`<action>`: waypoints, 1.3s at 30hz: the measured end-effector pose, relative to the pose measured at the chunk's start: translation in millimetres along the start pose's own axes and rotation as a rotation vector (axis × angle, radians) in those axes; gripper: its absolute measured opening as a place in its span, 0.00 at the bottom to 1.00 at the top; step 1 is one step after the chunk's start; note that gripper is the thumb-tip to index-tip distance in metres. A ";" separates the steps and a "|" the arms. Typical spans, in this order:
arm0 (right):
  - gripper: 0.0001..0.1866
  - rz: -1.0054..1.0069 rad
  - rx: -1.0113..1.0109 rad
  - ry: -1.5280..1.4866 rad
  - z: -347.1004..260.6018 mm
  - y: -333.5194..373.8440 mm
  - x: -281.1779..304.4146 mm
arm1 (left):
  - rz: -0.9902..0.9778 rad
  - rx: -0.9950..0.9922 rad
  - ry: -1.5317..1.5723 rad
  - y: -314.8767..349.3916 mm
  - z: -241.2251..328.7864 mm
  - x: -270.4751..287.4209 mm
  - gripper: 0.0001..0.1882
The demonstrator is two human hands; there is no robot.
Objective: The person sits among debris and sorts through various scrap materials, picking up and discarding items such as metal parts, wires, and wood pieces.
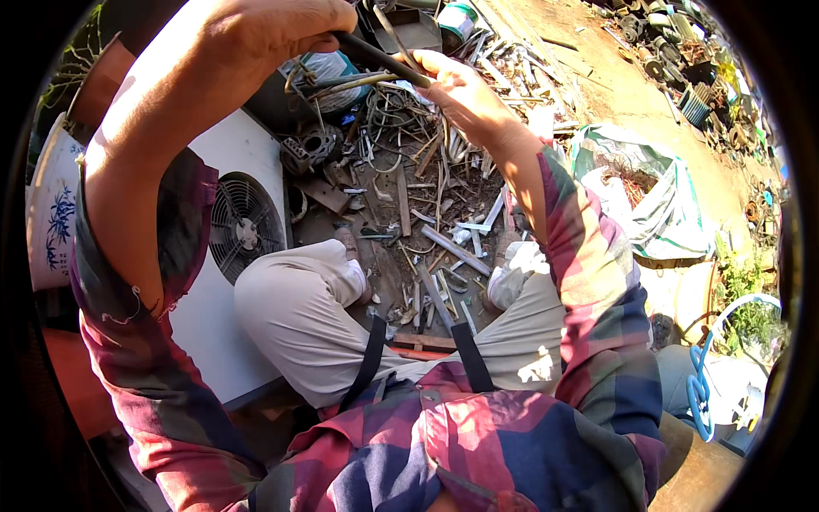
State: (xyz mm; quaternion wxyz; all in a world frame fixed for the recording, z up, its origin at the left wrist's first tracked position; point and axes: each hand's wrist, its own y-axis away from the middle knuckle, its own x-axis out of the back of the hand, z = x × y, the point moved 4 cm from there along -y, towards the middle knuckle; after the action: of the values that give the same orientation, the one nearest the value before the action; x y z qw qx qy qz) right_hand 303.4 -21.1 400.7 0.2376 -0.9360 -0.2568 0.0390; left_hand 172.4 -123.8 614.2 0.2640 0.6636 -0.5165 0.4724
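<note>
The dark rod [380,57] is at the far side of the scene, raised between the two hands above the scrap pile [431,192]. The left hand [281,32] has its fingers curled at the rod's far left end; the picture's edge cuts this hand, so I cannot tell how firm the hold is. The right hand [467,98] has its thumb and fingers closed around the near right end.

In my judgement, a slip is the main danger. Both hands are bare and hold only the ends, so if one loosens, the rod could swing down and drop among the scrap. If it bends or breaks under force, the knuckles could be hurt. The torn left sleeve [107,271] has loose threads [128,311], and these might catch, because the arm reaches over the white fan unit [205,320] at left.
</note>
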 end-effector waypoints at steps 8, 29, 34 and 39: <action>0.08 0.323 -0.084 -0.395 69.2 1.9 1.9 | 0.084 -0.138 -0.311 -73.9 14.5 -30.7 0.02; 0.07 1.001 -0.405 -1.150 106.7 -6.1 83.8 | -0.244 0.944 0.800 -54.7 -0.6 -279.2 0.21; 0.10 0.549 -0.563 -0.755 133.7 -21.7 106.8 | -0.150 0.944 0.694 -32.8 -37.2 -310.5 0.13; 0.21 0.437 -0.473 -0.458 101.1 -16.8 168.6 | -0.322 1.161 0.733 -23.8 -105.2 -327.9 0.17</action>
State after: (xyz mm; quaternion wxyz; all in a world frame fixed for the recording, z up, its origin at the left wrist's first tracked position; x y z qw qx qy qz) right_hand 421.8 118.8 327.4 -0.0620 -0.9646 -0.0996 0.2362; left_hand 150.8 115.1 366.0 0.0909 0.5636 0.0458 0.8197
